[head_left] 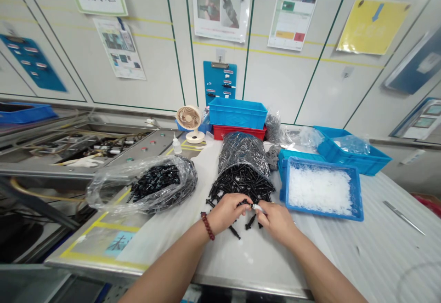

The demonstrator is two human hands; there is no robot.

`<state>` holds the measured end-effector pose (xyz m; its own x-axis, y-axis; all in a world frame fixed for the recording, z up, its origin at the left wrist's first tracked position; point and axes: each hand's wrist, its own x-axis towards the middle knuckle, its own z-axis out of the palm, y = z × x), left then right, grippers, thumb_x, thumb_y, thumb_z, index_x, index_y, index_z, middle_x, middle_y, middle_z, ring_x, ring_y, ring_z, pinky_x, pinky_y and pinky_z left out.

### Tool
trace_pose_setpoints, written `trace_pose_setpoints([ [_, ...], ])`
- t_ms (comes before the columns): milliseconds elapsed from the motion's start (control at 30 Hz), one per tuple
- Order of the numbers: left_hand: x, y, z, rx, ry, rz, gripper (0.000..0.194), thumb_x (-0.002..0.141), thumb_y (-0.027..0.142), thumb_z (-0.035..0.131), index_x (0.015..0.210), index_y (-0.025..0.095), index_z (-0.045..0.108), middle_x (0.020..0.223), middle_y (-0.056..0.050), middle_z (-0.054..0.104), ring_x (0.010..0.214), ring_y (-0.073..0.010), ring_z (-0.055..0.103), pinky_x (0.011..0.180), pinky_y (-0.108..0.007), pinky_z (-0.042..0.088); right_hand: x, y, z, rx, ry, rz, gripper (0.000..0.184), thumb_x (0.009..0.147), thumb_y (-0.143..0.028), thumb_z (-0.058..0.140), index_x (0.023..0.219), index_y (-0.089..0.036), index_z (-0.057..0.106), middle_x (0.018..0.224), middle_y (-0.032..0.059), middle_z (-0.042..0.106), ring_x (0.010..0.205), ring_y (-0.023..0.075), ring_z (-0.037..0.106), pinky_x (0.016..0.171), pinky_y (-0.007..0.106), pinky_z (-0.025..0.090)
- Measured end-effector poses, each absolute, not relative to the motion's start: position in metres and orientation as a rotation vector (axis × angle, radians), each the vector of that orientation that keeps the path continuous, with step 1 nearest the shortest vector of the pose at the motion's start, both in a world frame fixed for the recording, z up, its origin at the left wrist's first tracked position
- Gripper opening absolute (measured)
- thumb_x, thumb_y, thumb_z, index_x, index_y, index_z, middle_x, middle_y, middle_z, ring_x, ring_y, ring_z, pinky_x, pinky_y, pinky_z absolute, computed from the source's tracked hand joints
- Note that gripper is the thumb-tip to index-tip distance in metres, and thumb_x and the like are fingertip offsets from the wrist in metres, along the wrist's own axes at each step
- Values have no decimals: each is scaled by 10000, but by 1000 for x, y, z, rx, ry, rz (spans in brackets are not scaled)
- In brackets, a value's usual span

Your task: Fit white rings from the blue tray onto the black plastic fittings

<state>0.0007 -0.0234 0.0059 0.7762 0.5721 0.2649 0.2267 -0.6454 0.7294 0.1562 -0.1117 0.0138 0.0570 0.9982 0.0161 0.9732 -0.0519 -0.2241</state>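
My left hand (pixel 225 213) and my right hand (pixel 277 222) meet low in the middle of the view, fingers pinched together on a small black plastic fitting (pixel 247 203). A white part (pixel 257 208) shows between the fingertips, and it appears to be held by my right hand. Just behind my hands, a loose heap of black plastic fittings (pixel 241 188) spills from a clear plastic bag (pixel 243 153). A few fittings lie by my wrists. To the right of my right hand, a blue tray (pixel 358 192) holds a mass of small white pieces.
A second bag of black parts (pixel 148 185) lies to the left on the white table (pixel 248 266). A desk fan (pixel 189 118), a dropper bottle (pixel 177 146), and stacked blue and red crates (pixel 237 113) stand behind. A thin metal tool (pixel 404 218) lies right; a steel panel (pixel 134 151) is left.
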Motion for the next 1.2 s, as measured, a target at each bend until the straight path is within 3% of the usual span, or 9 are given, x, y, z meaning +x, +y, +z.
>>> trace_pose_setpoints([
  [1200,1,-23,4,2283,564,665,165,829,188,507,895,153,654,645,-4,633,610,-127,569,680,-211,446,156,-111,10,-2243,-1984,71,278,879,-379,428,727,-201,576,701,6,649,619,119,544,507,248,159],
])
